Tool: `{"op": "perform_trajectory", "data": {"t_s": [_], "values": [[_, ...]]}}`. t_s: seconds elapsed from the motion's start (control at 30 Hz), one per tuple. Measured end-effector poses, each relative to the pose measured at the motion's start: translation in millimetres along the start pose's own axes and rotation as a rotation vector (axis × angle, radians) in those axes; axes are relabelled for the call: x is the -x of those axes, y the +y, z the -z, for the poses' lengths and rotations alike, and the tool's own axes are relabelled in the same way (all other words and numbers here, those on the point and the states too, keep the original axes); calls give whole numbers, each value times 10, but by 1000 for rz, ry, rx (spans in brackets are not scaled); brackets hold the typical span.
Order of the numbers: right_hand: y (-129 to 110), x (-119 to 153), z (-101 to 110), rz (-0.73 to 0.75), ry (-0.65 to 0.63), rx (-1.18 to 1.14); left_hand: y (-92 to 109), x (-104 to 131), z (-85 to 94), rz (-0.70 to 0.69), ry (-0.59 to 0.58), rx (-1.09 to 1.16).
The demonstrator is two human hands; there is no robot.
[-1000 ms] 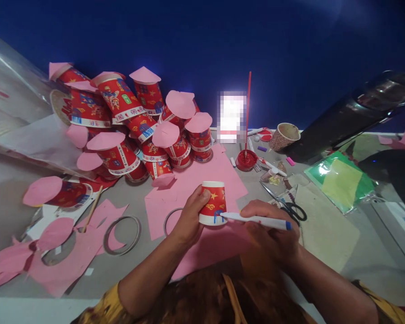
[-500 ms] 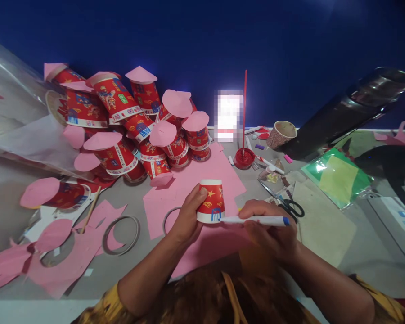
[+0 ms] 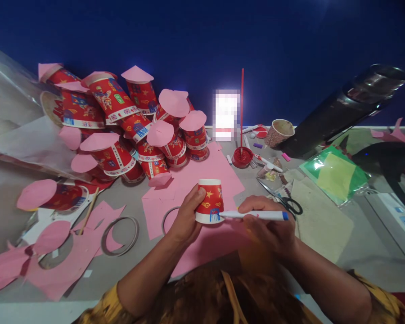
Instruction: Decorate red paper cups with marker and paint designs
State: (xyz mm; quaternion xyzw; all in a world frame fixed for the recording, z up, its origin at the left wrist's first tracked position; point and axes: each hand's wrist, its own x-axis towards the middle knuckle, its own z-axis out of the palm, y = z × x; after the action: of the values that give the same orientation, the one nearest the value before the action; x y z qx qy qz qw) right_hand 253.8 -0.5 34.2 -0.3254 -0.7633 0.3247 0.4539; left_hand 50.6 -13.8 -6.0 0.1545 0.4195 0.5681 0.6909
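My left hand (image 3: 186,215) is closed around a red paper cup (image 3: 209,197), which is upside down with its white rim at the bottom. Gold stars decorate its side, and blue marks show near the rim. In my right hand (image 3: 273,229) is a white marker pen (image 3: 253,215) with a blue end. Its tip touches or nearly touches the cup's lower right side, beside the blue marks. Beneath both hands lies pink paper (image 3: 219,243).
Red cups (image 3: 111,157) with pink paper cones are piled at the left. Paper scraps (image 3: 60,261) and a grey ring (image 3: 120,236) lie nearer. Scissors (image 3: 292,205), a red paste tub (image 3: 242,157) with an upright stick, and a black flask (image 3: 337,108) stand or lie to the right.
The view has shifted slightly, so most things sit a little further left. The marker tip has risen slightly along the cup's side. Both grips are unchanged.
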Motion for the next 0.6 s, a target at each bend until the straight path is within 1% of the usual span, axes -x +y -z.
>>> {"op": "perform_trajectory", "data": {"t_s": [0.1, 0.27, 0.43, 0.6], "values": [[11, 9, -7, 1, -17, -16, 9, 2, -7, -8, -5, -1], [30, 28, -31, 1, 48, -18, 13, 20, -13, -27, -19, -19], [23, 17, -19, 22, -8, -10, -5, 25, 4, -42, -21, -49], [17, 6, -18, 69, 31, 6, -4, 26, 6, -47, -33, -58]]}}
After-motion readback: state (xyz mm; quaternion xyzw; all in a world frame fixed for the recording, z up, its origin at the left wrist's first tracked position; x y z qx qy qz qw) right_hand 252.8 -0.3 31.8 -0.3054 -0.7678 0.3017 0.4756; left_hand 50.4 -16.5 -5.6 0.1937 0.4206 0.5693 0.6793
